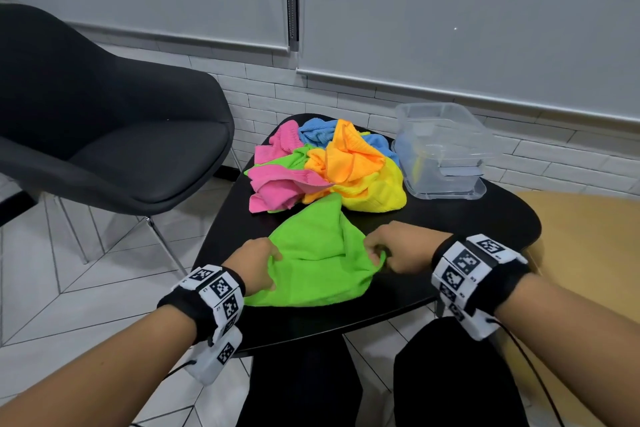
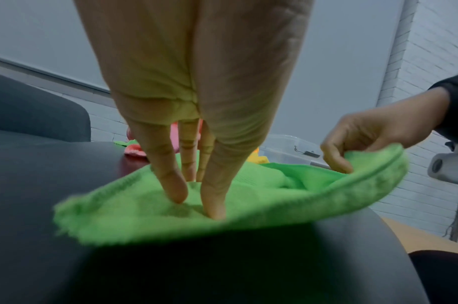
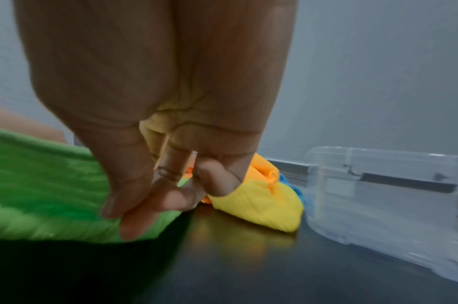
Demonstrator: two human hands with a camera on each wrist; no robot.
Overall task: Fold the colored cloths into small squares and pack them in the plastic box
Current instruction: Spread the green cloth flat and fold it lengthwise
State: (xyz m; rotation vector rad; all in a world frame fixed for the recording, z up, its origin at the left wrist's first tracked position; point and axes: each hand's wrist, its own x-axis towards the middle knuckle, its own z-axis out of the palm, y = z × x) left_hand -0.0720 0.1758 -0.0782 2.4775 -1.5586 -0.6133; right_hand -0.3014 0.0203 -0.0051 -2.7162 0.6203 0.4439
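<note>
You have one green cloth (image 1: 313, 253) spread on the black table (image 1: 450, 218), on the near side of the pile of cloths (image 1: 329, 166), lying between your two hands. Your left hand (image 1: 254, 262) rests on the cloth's left part; in the left wrist view its fingers (image 2: 170, 176) point straight down and two fingertips press into the fabric, so this hand is not closed around anything. Your right hand (image 1: 401, 246) has the cloth's right edge pinched between thumb and curled fingers (image 3: 142, 216), and that edge is lifted off the table.

The pile beyond the green cloth shows five colours: pink, blue, orange, yellow and a second patch of green. You cannot count the separate cloths, since they are crumpled into each other; the two blue patches may be one cloth or two, and the same holds for the pink folds.

One clear plastic box (image 1: 445, 149) stands to the right of the pile, touching or just beside it. Something pale lies inside, too faint through the walls to name.

One dark chair (image 1: 104, 114) stands left of the pile, off the table, its left side cut off by the frame. Both wrist views are blurred, and the near edge of the green cloth is smeared in each.
</note>
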